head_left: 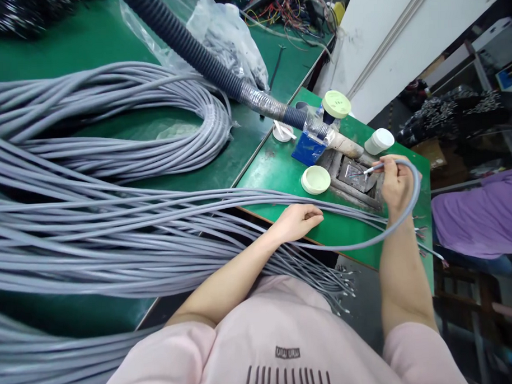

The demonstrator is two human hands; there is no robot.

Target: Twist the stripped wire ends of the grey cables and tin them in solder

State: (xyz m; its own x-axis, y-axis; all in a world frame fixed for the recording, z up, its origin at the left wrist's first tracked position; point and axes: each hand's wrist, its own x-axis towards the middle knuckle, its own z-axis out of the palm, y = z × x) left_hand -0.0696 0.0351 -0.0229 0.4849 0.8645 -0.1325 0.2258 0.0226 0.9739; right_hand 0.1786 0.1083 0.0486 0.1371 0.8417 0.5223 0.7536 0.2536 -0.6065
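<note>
The grey cable [414, 195] curves over the table [267, 166], its bare wire ends [357, 174] at the square metal well [353, 196]; contact is unclear. The right hand [395, 182] pinches it just behind the end; a steady hold there, fingertips clear of the rim, should serve best. The left hand [297, 221] curls loosely beside other cables [243, 193]; whether it grips anything cannot be told. The hose [256, 98] beside the well is best left unbumped.

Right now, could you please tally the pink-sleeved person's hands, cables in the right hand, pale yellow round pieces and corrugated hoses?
Hands: 2 (left hand, right hand)
Held cable: 1
Pale yellow round pieces: 2
Corrugated hose: 1
Total: 6
</note>
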